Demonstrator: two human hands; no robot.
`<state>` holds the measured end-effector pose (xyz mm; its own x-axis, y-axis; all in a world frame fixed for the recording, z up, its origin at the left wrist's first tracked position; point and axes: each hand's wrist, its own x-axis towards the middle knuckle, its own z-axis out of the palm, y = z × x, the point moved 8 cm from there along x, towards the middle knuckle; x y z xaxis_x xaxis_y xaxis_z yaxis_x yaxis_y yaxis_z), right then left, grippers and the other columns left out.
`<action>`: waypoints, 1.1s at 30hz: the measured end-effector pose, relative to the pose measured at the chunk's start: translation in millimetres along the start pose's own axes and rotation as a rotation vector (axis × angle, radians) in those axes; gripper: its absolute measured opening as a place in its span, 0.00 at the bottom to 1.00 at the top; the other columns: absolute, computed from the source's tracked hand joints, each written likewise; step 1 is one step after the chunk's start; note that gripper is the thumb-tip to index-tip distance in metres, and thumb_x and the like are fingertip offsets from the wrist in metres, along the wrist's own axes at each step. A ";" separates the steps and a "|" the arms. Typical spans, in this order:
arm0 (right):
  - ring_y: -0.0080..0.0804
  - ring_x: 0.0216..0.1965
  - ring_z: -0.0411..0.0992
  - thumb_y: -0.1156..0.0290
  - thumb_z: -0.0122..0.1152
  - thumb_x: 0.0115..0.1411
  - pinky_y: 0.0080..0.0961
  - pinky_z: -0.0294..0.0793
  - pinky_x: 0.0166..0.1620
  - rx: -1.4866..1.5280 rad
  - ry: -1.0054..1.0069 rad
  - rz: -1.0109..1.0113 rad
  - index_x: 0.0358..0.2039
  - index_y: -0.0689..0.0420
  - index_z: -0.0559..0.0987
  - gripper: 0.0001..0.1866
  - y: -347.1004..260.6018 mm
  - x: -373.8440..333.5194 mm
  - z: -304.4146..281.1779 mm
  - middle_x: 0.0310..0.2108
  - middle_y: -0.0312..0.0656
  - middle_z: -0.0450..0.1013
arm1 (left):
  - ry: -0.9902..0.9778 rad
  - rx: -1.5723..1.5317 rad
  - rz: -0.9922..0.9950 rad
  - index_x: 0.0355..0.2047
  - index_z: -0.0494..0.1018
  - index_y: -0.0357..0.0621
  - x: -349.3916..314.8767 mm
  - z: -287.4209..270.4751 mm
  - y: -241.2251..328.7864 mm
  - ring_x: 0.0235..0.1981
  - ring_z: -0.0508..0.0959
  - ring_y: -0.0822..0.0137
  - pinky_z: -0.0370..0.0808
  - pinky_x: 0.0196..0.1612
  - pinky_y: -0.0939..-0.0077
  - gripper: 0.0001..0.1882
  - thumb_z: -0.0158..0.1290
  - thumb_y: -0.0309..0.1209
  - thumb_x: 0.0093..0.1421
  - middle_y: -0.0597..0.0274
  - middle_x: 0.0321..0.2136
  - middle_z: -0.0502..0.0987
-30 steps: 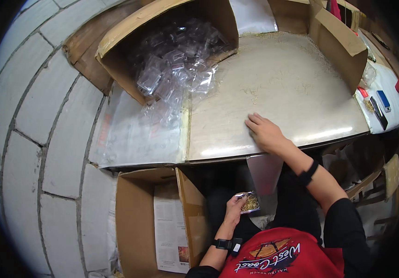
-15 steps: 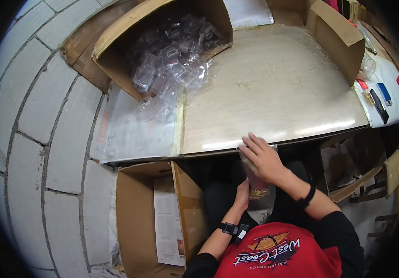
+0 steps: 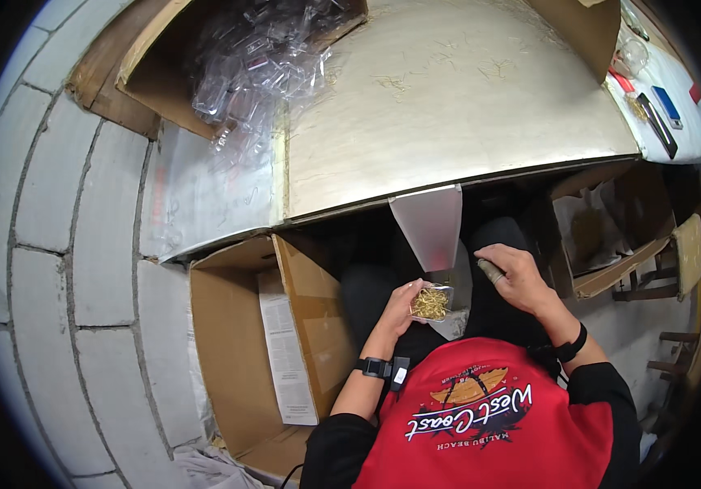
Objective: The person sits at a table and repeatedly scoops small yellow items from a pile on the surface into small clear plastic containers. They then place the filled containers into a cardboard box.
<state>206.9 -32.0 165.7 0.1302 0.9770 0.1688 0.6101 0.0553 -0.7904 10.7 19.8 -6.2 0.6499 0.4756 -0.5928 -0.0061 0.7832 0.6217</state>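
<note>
My left hand (image 3: pixel 404 306) grips a small clear plastic box (image 3: pixel 449 290) above my lap. Thin gold-coloured metal pieces, like pins, lie heaped (image 3: pixel 429 305) in it. My right hand (image 3: pixel 516 279) hovers to the right of the box, apart from it, its fingers curled in. A greyish cover wraps one of its digits; whether anything is inside the curl is hidden. Just beyond the box, a whitish translucent chute (image 3: pixel 428 224) slopes down from the table's front edge.
Loose gold pieces are scattered on the pale table (image 3: pixel 464 114). Clear plastic boxes (image 3: pixel 261 69) spill from a tipped cardboard carton (image 3: pixel 159 69) at the far left. An open carton (image 3: pixel 309 326) stands left of my legs. A blue object (image 3: pixel 666 107) and a black tool (image 3: pixel 657 126) lie far right.
My right hand has left the chute, moved right and down, and curled its fingers. The box in my left hand has come lower and into fuller view. The whole view has shifted.
</note>
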 end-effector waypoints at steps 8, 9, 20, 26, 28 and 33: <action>0.48 0.46 0.72 0.77 0.59 0.51 0.34 0.72 0.49 0.154 -0.046 -0.046 0.49 0.63 0.71 0.22 -36.4 12.7 39.0 0.43 0.53 0.73 | 0.068 0.140 0.209 0.41 0.72 0.39 -43.1 41.0 83.8 0.23 0.79 0.73 0.77 0.17 0.81 0.15 0.45 0.38 0.65 0.61 0.29 0.78; 0.48 0.48 0.71 0.78 0.59 0.51 0.34 0.72 0.49 0.143 -0.007 -0.102 0.49 0.62 0.71 0.22 -40.5 15.5 39.5 0.44 0.53 0.72 | 0.080 0.146 0.228 0.41 0.72 0.39 -46.7 46.2 90.2 0.23 0.79 0.73 0.77 0.17 0.81 0.15 0.44 0.38 0.65 0.61 0.29 0.78; 0.42 0.59 0.62 0.75 0.58 0.54 0.45 0.62 0.57 -0.127 0.075 -0.354 0.49 0.57 0.74 0.19 -63.0 10.5 28.0 0.51 0.42 0.70 | 0.145 0.039 0.355 0.42 0.70 0.38 -49.2 64.5 102.1 0.23 0.79 0.72 0.78 0.17 0.80 0.17 0.41 0.40 0.67 0.60 0.29 0.77; 0.44 0.58 0.63 0.72 0.57 0.56 0.45 0.63 0.56 -0.083 0.043 -0.366 0.51 0.56 0.72 0.20 -65.3 16.3 31.6 0.51 0.43 0.70 | 0.101 0.026 0.337 0.41 0.70 0.38 -42.5 76.9 99.0 0.23 0.79 0.71 0.78 0.17 0.80 0.19 0.40 0.42 0.67 0.59 0.29 0.77; 0.45 0.58 0.63 0.72 0.56 0.57 0.44 0.63 0.56 -0.013 0.032 -0.356 0.52 0.57 0.71 0.21 -66.3 18.8 31.3 0.50 0.45 0.71 | 0.097 0.015 0.315 0.41 0.70 0.38 -42.6 77.9 98.1 0.23 0.79 0.72 0.78 0.17 0.80 0.19 0.40 0.43 0.67 0.59 0.29 0.77; 0.48 0.58 0.63 0.72 0.54 0.58 0.40 0.60 0.59 0.373 0.085 -0.226 0.55 0.61 0.68 0.23 -45.2 19.4 21.8 0.52 0.51 0.69 | 0.110 0.001 0.316 0.41 0.70 0.40 -45.3 77.4 101.5 0.23 0.79 0.73 0.78 0.17 0.81 0.17 0.44 0.42 0.66 0.60 0.29 0.77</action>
<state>164.8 -11.1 191.8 0.0995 0.9121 0.3977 0.3093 0.3515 -0.8836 39.5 46.8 123.5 0.5301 0.7351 -0.4226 -0.1936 0.5901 0.7838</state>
